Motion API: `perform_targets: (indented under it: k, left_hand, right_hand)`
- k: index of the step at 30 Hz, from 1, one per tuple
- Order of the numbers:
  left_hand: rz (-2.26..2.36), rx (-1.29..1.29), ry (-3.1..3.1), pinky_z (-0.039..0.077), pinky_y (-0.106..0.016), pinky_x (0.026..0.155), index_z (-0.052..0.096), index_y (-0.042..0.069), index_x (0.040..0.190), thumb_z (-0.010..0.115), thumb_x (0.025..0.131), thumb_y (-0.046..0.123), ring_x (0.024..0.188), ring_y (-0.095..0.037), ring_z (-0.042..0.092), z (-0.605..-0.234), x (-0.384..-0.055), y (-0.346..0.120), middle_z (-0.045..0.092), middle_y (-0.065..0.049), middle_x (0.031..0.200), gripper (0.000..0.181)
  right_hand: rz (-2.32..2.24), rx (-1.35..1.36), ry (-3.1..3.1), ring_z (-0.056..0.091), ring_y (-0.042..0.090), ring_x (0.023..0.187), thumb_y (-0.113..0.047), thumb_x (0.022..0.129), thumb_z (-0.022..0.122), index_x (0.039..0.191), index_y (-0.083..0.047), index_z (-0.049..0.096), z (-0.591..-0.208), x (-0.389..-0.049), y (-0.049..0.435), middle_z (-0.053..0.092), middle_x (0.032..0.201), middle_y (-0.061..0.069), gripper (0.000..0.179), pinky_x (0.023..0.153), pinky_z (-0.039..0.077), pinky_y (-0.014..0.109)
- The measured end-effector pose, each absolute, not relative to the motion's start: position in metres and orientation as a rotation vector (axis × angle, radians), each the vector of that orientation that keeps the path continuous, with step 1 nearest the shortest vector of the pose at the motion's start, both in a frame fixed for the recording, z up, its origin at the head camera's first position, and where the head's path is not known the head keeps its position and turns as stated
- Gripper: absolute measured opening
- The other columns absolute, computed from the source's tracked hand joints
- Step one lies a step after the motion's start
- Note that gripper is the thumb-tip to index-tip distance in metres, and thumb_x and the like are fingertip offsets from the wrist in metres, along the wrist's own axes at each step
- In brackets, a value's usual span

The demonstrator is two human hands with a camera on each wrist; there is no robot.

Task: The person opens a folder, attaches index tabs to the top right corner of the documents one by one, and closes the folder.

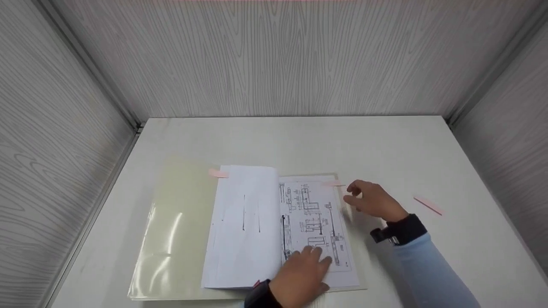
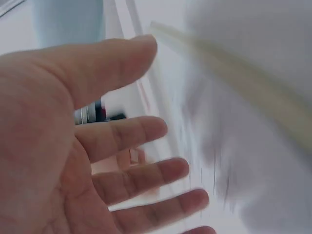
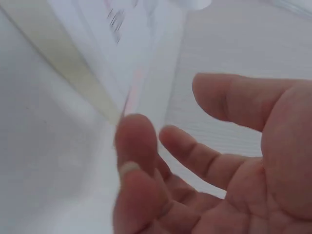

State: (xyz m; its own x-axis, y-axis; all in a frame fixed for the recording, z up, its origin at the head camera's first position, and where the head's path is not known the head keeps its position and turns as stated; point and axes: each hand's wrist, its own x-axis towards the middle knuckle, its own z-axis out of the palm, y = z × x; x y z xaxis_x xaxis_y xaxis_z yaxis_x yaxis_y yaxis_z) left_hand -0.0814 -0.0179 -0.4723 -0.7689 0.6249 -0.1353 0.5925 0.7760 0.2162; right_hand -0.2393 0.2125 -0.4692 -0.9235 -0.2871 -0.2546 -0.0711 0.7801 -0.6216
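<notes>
A pale yellow-green folder [image 1: 171, 239] lies spread on the white table, with white sheets inside. Its turned sheet [image 1: 246, 231] bears a few thin dark lines, and the right-hand page [image 1: 312, 218] carries technical drawings. Over the lower part of that page is my left hand [image 1: 302, 273], fingers spread and empty. My right hand [image 1: 372, 199] is beside the page's upper right edge, its fingertips close to a pink sticky tab [image 1: 334, 183] there. In the right wrist view, thumb and fingers stand apart, with the pink tab [image 3: 131, 95] just beyond the fingertips.
A second pink tab [image 1: 218, 173] sticks out from the turned sheet's upper left edge. On the table [image 1: 291, 143] to the right lies a loose pink strip [image 1: 429, 205]. Grey wood-grain panels [image 1: 274, 60] stand behind and at both sides.
</notes>
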Motion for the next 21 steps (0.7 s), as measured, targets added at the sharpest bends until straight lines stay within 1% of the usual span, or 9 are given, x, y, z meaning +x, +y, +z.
perform_targets:
  k: [3,6,9,13,15,17,19,21]
  left_hand:
    - [0.336,0.912,2.908,0.047,-0.041,0.092,0.058,0.013,0.129,0.069,0.084,0.043,0.115,-0.024,0.052,-0.458,-0.084,-0.059,0.056,-0.009,0.127,0.055]
    - [0.42,0.797,3.081,0.042,-0.045,0.099,0.057,0.008,0.13,0.07,0.084,0.04,0.122,-0.029,0.05,-0.442,-0.086,-0.109,0.054,-0.015,0.132,0.057]
    - [0.479,0.623,3.271,0.041,-0.047,0.101,0.058,0.006,0.128,0.074,0.082,0.034,0.122,-0.033,0.05,-0.423,-0.085,-0.163,0.056,-0.018,0.129,0.056]
    - [0.554,0.366,3.481,0.041,-0.053,0.097,0.06,0.001,0.125,0.078,0.079,0.024,0.118,-0.039,0.049,-0.406,-0.078,-0.228,0.057,-0.022,0.122,0.055]
    - [0.597,0.175,3.519,0.041,-0.058,0.093,0.058,-0.002,0.126,0.078,0.079,0.022,0.116,-0.043,0.048,-0.402,-0.07,-0.255,0.055,-0.025,0.122,0.056]
    - [0.65,-0.039,3.512,0.042,-0.061,0.087,0.056,-0.002,0.127,0.076,0.081,0.023,0.114,-0.045,0.048,-0.402,-0.059,-0.278,0.053,-0.027,0.123,0.057]
    - [0.704,-0.247,3.456,0.043,-0.061,0.082,0.053,-0.002,0.13,0.073,0.084,0.027,0.11,-0.045,0.051,-0.407,-0.048,-0.296,0.053,-0.027,0.122,0.057]
    - [0.782,-0.419,3.383,0.047,-0.057,0.078,0.052,-0.003,0.131,0.07,0.087,0.029,0.105,-0.046,0.057,-0.413,-0.038,-0.309,0.055,-0.027,0.121,0.057]
  right_hand:
    - [-0.935,-0.309,2.614,0.061,0.018,0.072,-0.031,0.093,0.061,0.113,-0.005,0.059,-0.468,-0.22,0.216,0.062,0.097,0.009,0.033,0.063,0.048,0.033]
    - [-0.94,-0.297,2.623,0.061,0.016,0.069,-0.03,0.093,0.062,0.111,-0.004,0.062,-0.472,-0.204,0.219,0.063,0.09,0.006,0.032,0.062,0.047,0.032]
    - [-0.954,-0.26,2.612,0.06,0.017,0.067,-0.029,0.092,0.061,0.108,-0.003,0.064,-0.477,-0.19,0.221,0.064,0.086,0.005,0.03,0.06,0.046,0.032]
    - [-0.971,-0.23,2.581,0.056,0.017,0.064,-0.028,0.092,0.061,0.098,-0.006,0.067,-0.488,-0.178,0.225,0.063,0.075,0.004,0.024,0.057,0.043,0.031]
    - [-0.989,-0.236,2.562,0.055,0.016,0.062,-0.027,0.091,0.061,0.092,-0.008,0.068,-0.493,-0.174,0.227,0.062,0.07,0.003,0.021,0.055,0.041,0.03]
    - [-1.015,-0.233,2.529,0.053,0.015,0.059,-0.027,0.091,0.06,0.085,-0.007,0.067,-0.496,-0.172,0.228,0.061,0.067,0.003,0.022,0.052,0.038,0.027]
    - [-1.051,-0.234,2.495,0.052,0.015,0.057,-0.026,0.091,0.06,0.08,-0.006,0.066,-0.499,-0.17,0.228,0.06,0.064,0.004,0.023,0.05,0.035,0.025]
    - [-1.077,-0.223,2.468,0.052,0.015,0.057,-0.026,0.091,0.06,0.078,-0.006,0.066,-0.501,-0.169,0.228,0.059,0.064,0.004,0.024,0.049,0.034,0.024]
